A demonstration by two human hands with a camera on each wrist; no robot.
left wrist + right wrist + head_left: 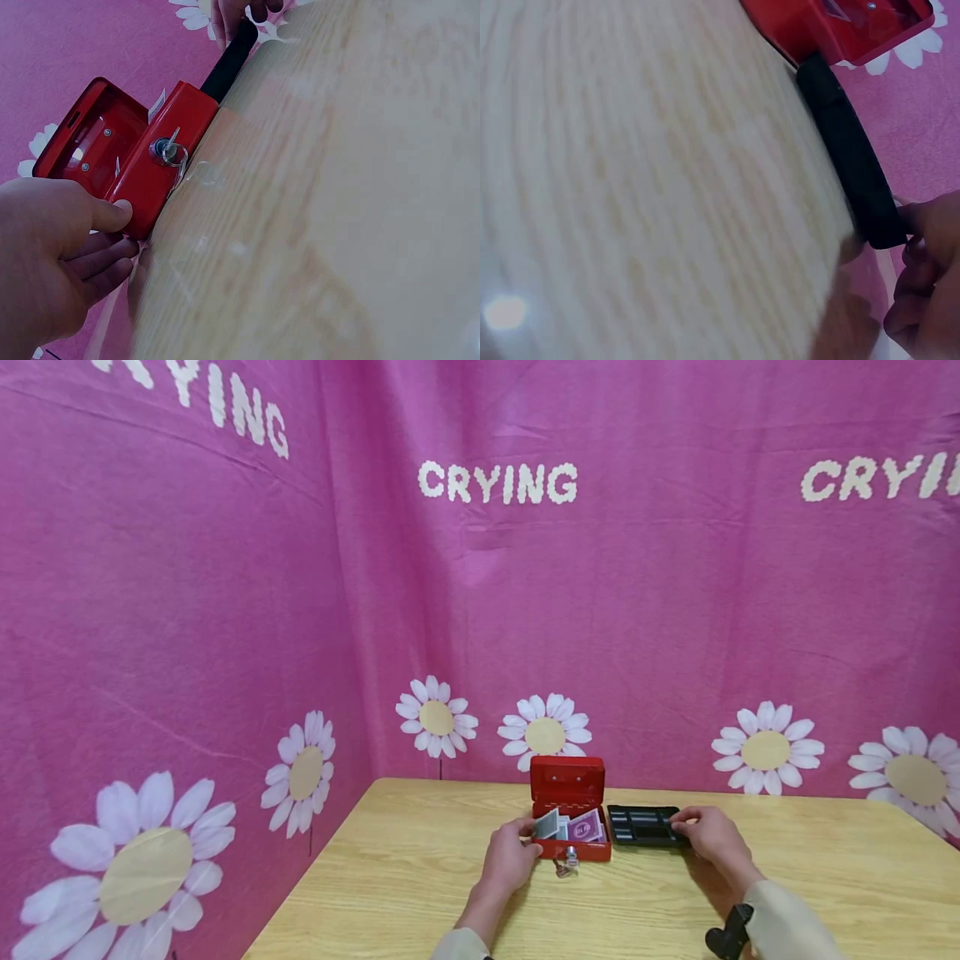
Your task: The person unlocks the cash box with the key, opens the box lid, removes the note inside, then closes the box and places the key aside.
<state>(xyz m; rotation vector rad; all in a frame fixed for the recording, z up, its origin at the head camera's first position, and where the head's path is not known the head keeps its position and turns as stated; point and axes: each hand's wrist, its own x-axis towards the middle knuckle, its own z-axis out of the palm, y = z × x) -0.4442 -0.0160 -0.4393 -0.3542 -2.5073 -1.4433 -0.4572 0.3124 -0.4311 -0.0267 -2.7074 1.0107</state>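
Inside the red box (592, 852), purple and grey papers (584, 827)

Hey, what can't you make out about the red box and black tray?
- Lettering on the purple card: head view, too small.
- Floor of box: head view, hidden by cards.
- Inside of tray: right wrist view, hidden by its side wall.
- Right hand: right wrist view, cut off by frame edge.

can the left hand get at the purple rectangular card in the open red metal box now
Probably yes: the left hand touches the red metal box, whose lid stands raised, and nothing seems to cover the purple rectangular card.
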